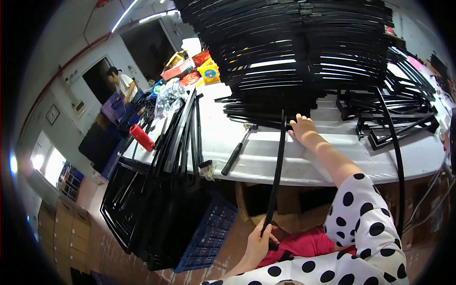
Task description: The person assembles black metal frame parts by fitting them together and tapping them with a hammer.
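Note:
A long black strip (277, 175) slants from my lap up over the table edge, its far end beside a stack of similar strips. Low in the view, my left hand (256, 244) is closed round its near end. My right hand (303, 129) reaches over the tabletop close to the strip's far end, fingers stretched out and apart; whether a fingertip touches the strip I cannot tell. To the left of the strip, a hammer (233, 156) with a black handle lies on the white table (313, 168). Beyond my right hand rises the tall stack of black strips (285, 52).
Black frames (394, 116) lie at the right, with a long strip hanging over the edge. More strips lean at the left above a blue crate (209, 237). A red bottle (142, 137) and colourful packages (208, 71) are nearby. A person (124, 85) works far left.

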Demonstrator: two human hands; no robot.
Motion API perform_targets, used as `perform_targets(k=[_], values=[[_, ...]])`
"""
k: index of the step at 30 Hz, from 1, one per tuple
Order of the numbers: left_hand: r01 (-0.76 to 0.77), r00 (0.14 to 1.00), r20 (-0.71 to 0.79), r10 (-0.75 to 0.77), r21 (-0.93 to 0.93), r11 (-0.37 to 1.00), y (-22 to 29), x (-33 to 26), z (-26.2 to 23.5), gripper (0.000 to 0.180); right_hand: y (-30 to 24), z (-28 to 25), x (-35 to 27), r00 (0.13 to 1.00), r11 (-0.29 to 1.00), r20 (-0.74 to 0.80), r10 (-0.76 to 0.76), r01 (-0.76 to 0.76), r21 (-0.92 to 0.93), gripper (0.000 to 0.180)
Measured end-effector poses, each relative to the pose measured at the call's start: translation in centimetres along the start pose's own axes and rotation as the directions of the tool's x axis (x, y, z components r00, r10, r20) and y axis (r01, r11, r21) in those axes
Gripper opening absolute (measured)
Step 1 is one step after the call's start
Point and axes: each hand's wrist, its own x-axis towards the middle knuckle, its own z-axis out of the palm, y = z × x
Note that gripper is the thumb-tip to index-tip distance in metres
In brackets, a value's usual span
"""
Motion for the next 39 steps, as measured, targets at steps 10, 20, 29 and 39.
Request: perform_targets(k=[10, 20, 29, 39], values=[[0.11, 0.992, 0.051, -0.117, 0.13, 0.985, 2.3, -0.6, -0.4, 0.048, 8.0, -4.8, -17.2, 0.956, 0.989, 0.276, -0.102, 0.127, -0.075, 0.047], [0.008, 1.0, -0.005, -0.007, 0.206, 0.978, 5.1, 4.0, -2.2, 0.028, 6.5, -13.0, -32.8, 0.963, 0.926, 0.269, -0.007, -0.095, 0.365, 0.033], [0.096, 0.995, -0.009, -0.097, 0.257, 0.962, 6.7, 9.5, -1.1, 0.033, 4.8, -10.5, -38.9, 0.95, 0.779, 0.305, -0.071, -0.138, 0.611, 0.029], [0.093, 0.994, 0.029, -0.102, 0.214, 0.972, 7.1, 8.8, 0.4, 0.033, 5.1, -9.8, -43.2, 0.95, 0.853, 0.308, -0.044, -0.125, 0.507, 0.043]])
